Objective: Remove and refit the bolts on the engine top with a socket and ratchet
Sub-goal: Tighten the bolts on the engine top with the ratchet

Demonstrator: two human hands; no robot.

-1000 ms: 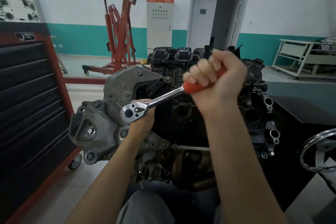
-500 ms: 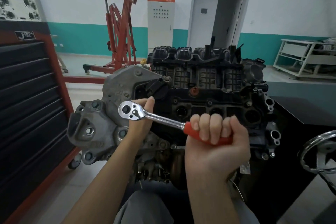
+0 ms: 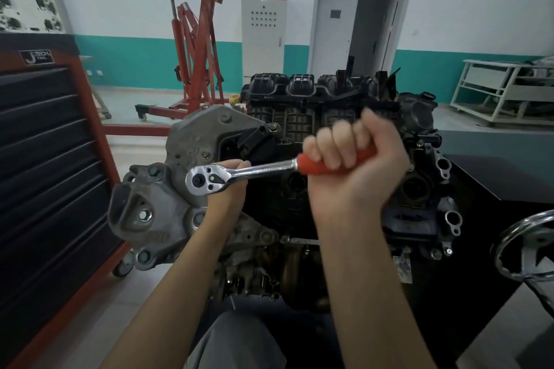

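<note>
Right hand (image 3: 356, 168): fist closed round the red grip of the ratchet (image 3: 239, 172), a little blurred.
Ratchet: lies almost level, the chrome head at the left, the handle to the right.
Left hand (image 3: 229, 189): under and behind the ratchet head, fingers curled there; the socket is hidden.
Engine (image 3: 299, 129): black top, grey metal bracket (image 3: 156, 213) at its left end.
Tool cabinet (image 3: 51, 159): at the far left, black drawers, red frame.
Crane (image 3: 192, 48): red, behind the engine.

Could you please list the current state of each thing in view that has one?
Chrome ratchet with red handle: gripped, head at the engine's left end.
Right hand: fist round the red handle.
Left hand: under the ratchet head.
Grey door: ajar.
Black drawer cabinet: drawers closed.
</note>
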